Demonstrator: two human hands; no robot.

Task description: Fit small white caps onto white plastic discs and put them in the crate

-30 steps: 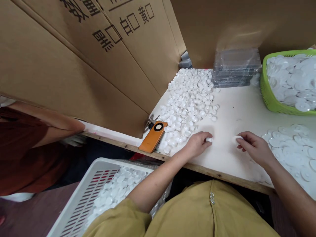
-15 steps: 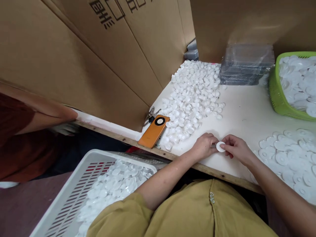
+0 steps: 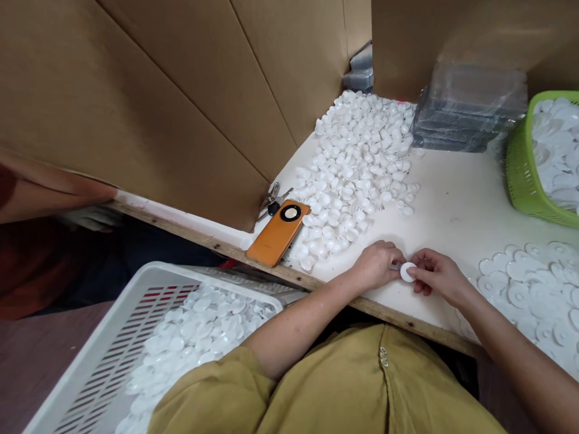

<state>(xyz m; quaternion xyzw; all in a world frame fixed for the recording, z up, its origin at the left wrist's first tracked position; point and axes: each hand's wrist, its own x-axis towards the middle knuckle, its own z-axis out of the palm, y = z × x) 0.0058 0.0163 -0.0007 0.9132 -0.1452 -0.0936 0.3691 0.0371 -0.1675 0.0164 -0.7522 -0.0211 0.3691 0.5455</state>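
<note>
A small round white plastic disc [image 3: 408, 272] is pinched between the thumb and fingers of my right hand [image 3: 436, 276]. Close against its left side are the closed fingers of my left hand [image 3: 377, 265]; what they hold, if anything, is hidden. Both hands are low over the white tabletop [image 3: 446, 202], near its front edge. Beyond my left hand spreads a heap of small white cup-shaped pieces [image 3: 357, 163]. To the right of my right hand lie many flat white discs [image 3: 538, 289].
An orange phone [image 3: 271, 238] and keys [image 3: 274, 198] lie by the cardboard partition [image 3: 194, 114]. A green basket [image 3: 520, 160] of white parts and wrapped grey stacks [image 3: 470, 108] stand behind. Below left is a white crate [image 3: 149, 274] of white pieces. Another person's arm [image 3: 54, 190] shows at left.
The view has shifted slightly, so the table and crate sit a little differently in it. Both hands keep nearly the same pose around the white disc.
</note>
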